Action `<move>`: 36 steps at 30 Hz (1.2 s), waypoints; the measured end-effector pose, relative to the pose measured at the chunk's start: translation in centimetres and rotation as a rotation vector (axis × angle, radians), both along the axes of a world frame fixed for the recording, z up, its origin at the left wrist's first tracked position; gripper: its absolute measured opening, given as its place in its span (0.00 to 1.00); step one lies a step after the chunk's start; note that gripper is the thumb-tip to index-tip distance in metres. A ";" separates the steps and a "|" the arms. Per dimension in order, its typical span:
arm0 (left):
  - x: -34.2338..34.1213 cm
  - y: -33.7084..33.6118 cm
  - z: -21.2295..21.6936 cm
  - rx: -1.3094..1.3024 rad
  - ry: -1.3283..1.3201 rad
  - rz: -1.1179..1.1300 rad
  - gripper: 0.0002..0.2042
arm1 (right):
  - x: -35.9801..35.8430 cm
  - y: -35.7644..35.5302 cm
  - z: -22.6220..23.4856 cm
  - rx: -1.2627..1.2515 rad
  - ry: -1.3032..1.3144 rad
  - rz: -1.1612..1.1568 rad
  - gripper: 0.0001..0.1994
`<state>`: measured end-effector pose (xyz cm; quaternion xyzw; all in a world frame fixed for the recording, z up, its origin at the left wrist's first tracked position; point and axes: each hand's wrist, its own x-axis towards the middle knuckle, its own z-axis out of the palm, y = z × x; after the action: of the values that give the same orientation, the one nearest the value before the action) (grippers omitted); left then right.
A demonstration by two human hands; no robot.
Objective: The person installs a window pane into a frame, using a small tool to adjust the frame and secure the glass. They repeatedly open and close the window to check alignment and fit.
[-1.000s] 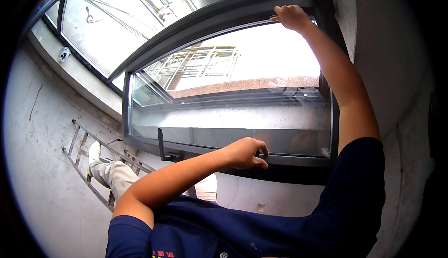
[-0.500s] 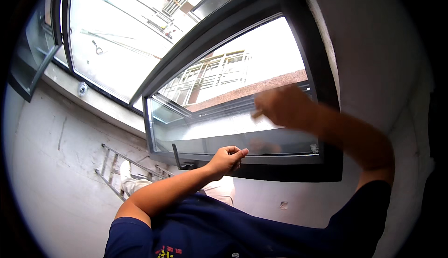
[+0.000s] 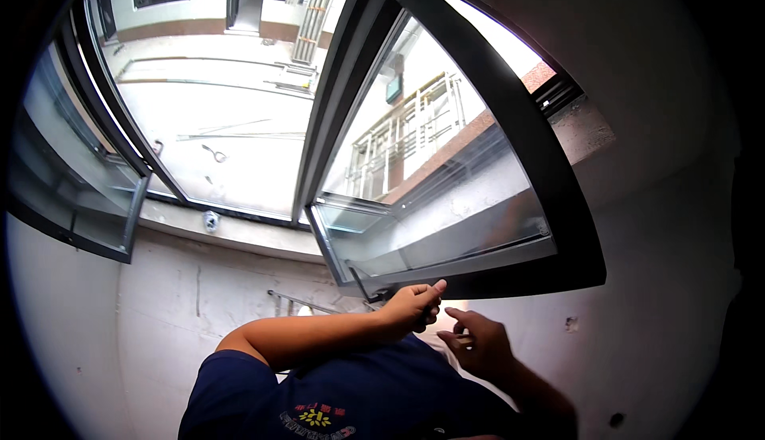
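My left hand (image 3: 413, 310) is closed just below the lower edge of an open window sash (image 3: 510, 275). Its thumb presses against the bent index finger, and whatever lies in that pinch is too small or hidden. Close to its right is my right hand (image 3: 482, 344), its thumb and index finger spread apart and pointing at the left hand. The other fingers curl inward, and I cannot tell whether anything is tucked there. Glass fills the dark-framed sash, which swings into the room. A black window handle (image 3: 358, 285) sticks up by my left wrist.
Another sash (image 3: 119, 225) stands open on the far left. A small crumpled-looking item (image 3: 210, 221) sits on the window sill (image 3: 263, 242). Part of a metal ladder (image 3: 299, 300) shows below the sill. A pale wall (image 3: 653, 225) stands on the right.
My right hand has come down from in front of the glass to beside my left hand. The left hand stays pinched. My view has turned, so the sash looks more upright and further right.
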<state>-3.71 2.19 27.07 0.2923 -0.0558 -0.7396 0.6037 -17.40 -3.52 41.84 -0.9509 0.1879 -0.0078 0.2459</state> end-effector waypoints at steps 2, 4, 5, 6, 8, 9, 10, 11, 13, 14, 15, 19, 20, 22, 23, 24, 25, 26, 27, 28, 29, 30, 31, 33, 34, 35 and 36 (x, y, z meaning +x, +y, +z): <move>-1.1 -0.8 -2.3 0.010 -0.017 0.001 0.21 | -0.7 0.0 -4.4 0.033 -0.098 -0.120 0.22; -1.8 -0.9 -3.6 0.074 -0.087 0.062 0.22 | -0.7 0.1 -7.8 0.051 -0.152 -0.156 0.21; -1.9 -0.7 -3.7 0.111 -0.090 0.037 0.22 | -1.1 0.1 -9.0 0.058 -0.167 -0.172 0.21; -1.8 -0.3 -3.2 0.144 -0.081 0.020 0.22 | -1.4 0.1 -9.9 0.061 -0.172 -0.180 0.20; -1.7 0.7 -3.6 0.196 -0.074 -0.006 0.21 | -1.2 0.4 -10.9 0.131 -0.194 -0.205 0.16; -1.5 1.1 -4.2 0.212 -0.079 -0.010 0.21 | -1.2 0.4 -11.5 0.177 -0.206 -0.204 0.15; -1.4 1.6 -4.8 0.229 -0.083 -0.016 0.21 | -0.9 0.5 -11.8 0.223 -0.218 -0.204 0.14; -1.3 2.0 -5.3 0.244 -0.074 -0.004 0.20 | -0.4 0.8 -11.6 0.260 -0.222 -0.217 0.11; -1.4 2.5 -5.7 0.258 -0.051 0.063 0.20 | -0.1 0.9 -12.2 0.303 -0.283 -0.182 0.11; -1.3 2.7 -5.9 0.268 -0.062 0.087 0.20 | 0.0 0.9 -12.6 0.325 -0.315 -0.167 0.10; -1.5 2.7 -5.6 0.290 -0.041 0.140 0.19 | -0.1 0.8 -12.9 0.301 -0.319 -0.142 0.09; -1.6 3.6 -4.0 0.266 -0.065 0.148 0.19 | -1.0 0.1 -13.2 0.428 -0.388 -0.034 0.08; -1.8 3.8 -4.0 0.282 -0.086 0.146 0.20 | -1.4 0.0 -13.6 0.428 -0.436 -0.009 0.07; -2.2 4.0 -4.7 0.330 -0.090 0.159 0.20 | -2.4 -0.5 -14.2 0.517 -0.471 0.013 0.06; -2.3 4.0 -5.1 0.275 -0.075 0.195 0.20 | -3.3 -1.0 -14.0 0.567 -0.372 0.009 0.05; -2.1 3.8 -4.3 0.281 -0.071 0.210 0.20 | -4.2 -1.6 -13.7 0.576 -0.331 -0.008 0.05; -1.9 3.8 -4.0 0.276 -0.079 0.240 0.20 | -4.9 -2.3 -13.3 0.586 -0.297 -0.016 0.05; -1.8 3.8 -3.7 0.272 -0.086 0.271 0.20 | -5.8 -2.9 -13.3 0.597 -0.262 -0.023 0.05; -1.6 3.5 -3.2 0.250 -0.128 0.295 0.19 | -7.0 -3.8 -13.9 0.579 -0.225 -0.018 0.05; -1.1 3.4 -3.1 0.227 -0.156 0.335 0.18 | -8.2 -4.9 -14.7 0.562 -0.261 0.004 0.05; -0.6 3.2 -2.8 0.189 -0.206 0.378 0.18 | -9.4 -6.0 -15.5 0.544 -0.295 0.027 0.05; 0.1 2.9 -2.0 0.143 -0.254 0.421 0.19 | -10.6 -7.4 -16.1 0.520 -0.329 0.049 0.05; 1.0 2.5 -0.7 0.081 -0.352 0.491 0.19 | -11.6 -8.7 -16.7 0.599 -0.311 0.027 0.06; 3.0 1.8 2.6 0.030 -0.584 0.627 0.19 | -13.3 -11.9 -18.3 0.634 -0.397 -0.031 0.05; 4.3 1.5 4.7 0.051 -0.734 0.698 0.18 | -13.5 -13.3 -18.8 0.666 -0.455 -0.075 0.05; 5.5 1.1 6.9 0.048 -0.787 0.774 0.17 | -13.6 -14.7 -18.6 0.682 -0.493 -0.129 0.04; 6.7 0.2 9.3 0.037 -0.839 0.847 0.16 | -13.6 -15.9 -18.2 0.747 -0.549 -0.187 0.03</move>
<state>3.02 2.38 36.34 0.5666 -0.1553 -0.2568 0.7674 -30.99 -19.41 23.67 -0.7392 0.1909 -0.2129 0.6097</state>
